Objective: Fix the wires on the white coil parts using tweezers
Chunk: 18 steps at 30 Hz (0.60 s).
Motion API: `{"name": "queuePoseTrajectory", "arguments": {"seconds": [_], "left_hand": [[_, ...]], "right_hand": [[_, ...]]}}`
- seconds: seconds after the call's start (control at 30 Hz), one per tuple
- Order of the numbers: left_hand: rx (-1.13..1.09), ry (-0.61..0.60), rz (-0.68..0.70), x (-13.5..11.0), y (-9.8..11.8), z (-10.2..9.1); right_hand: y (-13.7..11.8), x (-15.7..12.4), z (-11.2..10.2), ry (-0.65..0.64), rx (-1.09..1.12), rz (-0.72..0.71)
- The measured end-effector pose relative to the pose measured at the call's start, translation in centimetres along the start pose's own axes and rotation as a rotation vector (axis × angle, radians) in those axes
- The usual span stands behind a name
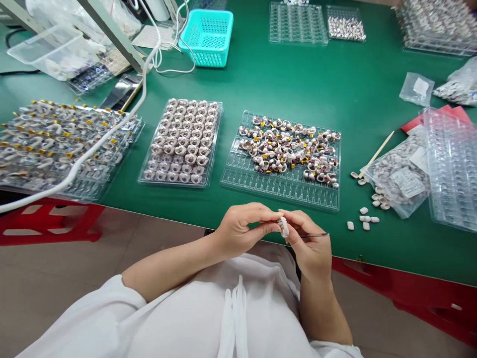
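Observation:
A small beige plastic part (284,227) is pinched between both hands at the table's front edge. My left hand (242,227) grips it from the left with thumb and fingertips. From the other side, my right hand (312,248) holds the same part, fingers curled. A thin dark rod (321,234) sticks out to the right across the right hand; its other end is hidden, so its kind cannot be told. Just beyond the hands lies a clear plastic tray (276,191) heaped with beige pieces bearing dark and yellow bits.
A tray of beige cup-like parts (179,184) stands left of centre, and stacked trays (74,184) lie farther left under a white cable (108,134). Loose beige caps (367,219) and a filled bag (398,174) sit right. A turquoise basket (206,57) is behind.

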<state>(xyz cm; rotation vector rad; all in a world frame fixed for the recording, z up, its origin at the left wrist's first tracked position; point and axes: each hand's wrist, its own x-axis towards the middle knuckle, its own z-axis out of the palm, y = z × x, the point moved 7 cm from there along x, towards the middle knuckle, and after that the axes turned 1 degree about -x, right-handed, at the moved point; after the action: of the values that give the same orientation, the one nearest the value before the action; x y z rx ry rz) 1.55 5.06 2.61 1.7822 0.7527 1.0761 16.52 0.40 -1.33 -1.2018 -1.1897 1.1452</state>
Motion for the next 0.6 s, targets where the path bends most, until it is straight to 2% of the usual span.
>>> {"name": "queuePoseTrajectory", "arguments": {"seconds": [0.17, 0.37, 0.47, 0.6], "left_hand": [[0.024, -0.035, 0.075, -0.3, 0.8, -0.1], [-0.021, -0.015, -0.020, -0.6, 0.3, -0.8], [-0.137, -0.040, -0.189, -0.6, -0.4, -0.8], [-0.467, -0.080, -0.603, -0.8, -2.0, -0.3]], "right_hand": [[-0.9, 0.2, 0.2, -0.041, -0.022, -0.076], [-1.6, 0.6, 0.8, -0.006, -0.060, -0.177], [-1.8, 0.6, 0.9, -0.036, -0.065, -0.210], [-1.9, 0.6, 1.0, -0.122, -0.205, -0.193]]}}
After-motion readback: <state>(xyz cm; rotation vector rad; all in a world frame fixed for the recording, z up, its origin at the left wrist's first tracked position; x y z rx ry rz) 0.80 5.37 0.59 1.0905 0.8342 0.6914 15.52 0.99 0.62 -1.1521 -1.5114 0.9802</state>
